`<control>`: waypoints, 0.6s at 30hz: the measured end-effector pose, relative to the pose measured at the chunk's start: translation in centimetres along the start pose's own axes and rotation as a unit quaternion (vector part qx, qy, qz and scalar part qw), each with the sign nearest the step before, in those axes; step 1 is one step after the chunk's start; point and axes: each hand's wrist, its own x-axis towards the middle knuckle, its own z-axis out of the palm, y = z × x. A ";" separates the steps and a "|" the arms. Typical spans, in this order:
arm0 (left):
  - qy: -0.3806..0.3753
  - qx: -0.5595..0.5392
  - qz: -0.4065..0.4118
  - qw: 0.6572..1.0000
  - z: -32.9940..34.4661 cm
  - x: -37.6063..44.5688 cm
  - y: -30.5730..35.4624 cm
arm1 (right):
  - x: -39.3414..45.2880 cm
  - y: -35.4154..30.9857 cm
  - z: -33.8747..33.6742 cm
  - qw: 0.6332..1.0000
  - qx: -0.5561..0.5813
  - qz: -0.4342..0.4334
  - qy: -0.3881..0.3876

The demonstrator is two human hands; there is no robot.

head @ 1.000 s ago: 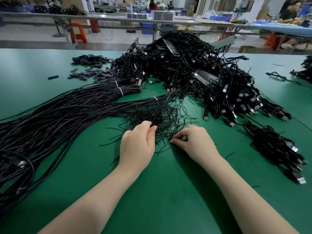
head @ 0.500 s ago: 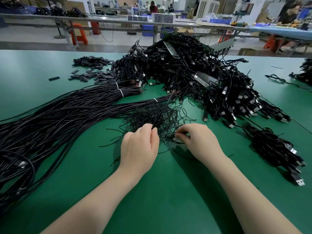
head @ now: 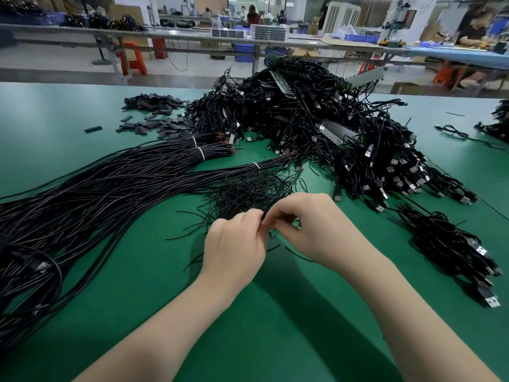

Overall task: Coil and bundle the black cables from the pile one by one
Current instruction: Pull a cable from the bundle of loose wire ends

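Note:
A big pile of black USB cables [head: 316, 128] rises at the middle back of the green table [head: 275, 326]. Long straight cable bundles [head: 96, 194] with white ties fan out to the left. In front of me lies a loose heap of thin black twist ties [head: 248, 191]. My left hand [head: 234, 249] and my right hand [head: 311, 227] meet at the heap's near edge, fingertips pinched together on a thin black tie [head: 265, 213]. How much of the tie each hand holds is hidden by the fingers.
Coiled, bundled cables [head: 451, 246] lie at the right. Small black sleeves [head: 157, 117] are scattered at the back left. A loose cable [head: 454, 132] and another dark pile [head: 500, 122] sit far right. Workbenches and people stand beyond the table.
Both hands have come together; the right hand moved left and up from the table, and the two now pinch one tie between them at the heap's edge.

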 end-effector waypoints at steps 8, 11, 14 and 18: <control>-0.018 0.000 0.019 1.000 0.0 -0.1 0.3 | 0.0 0.4 -0.1 0.999 0.005 0.028 0.041; -0.042 -0.025 0.003 0.999 0.3 0.1 0.1 | 0.0 0.5 -0.2 0.998 0.021 0.031 0.056; -0.042 -0.046 0.002 0.998 0.4 -0.1 0.1 | -0.1 0.4 -0.2 0.998 0.017 0.018 0.061; -0.035 -0.037 0.017 0.999 0.4 -0.2 0.4 | 0.0 0.3 -0.2 0.998 0.012 0.011 0.059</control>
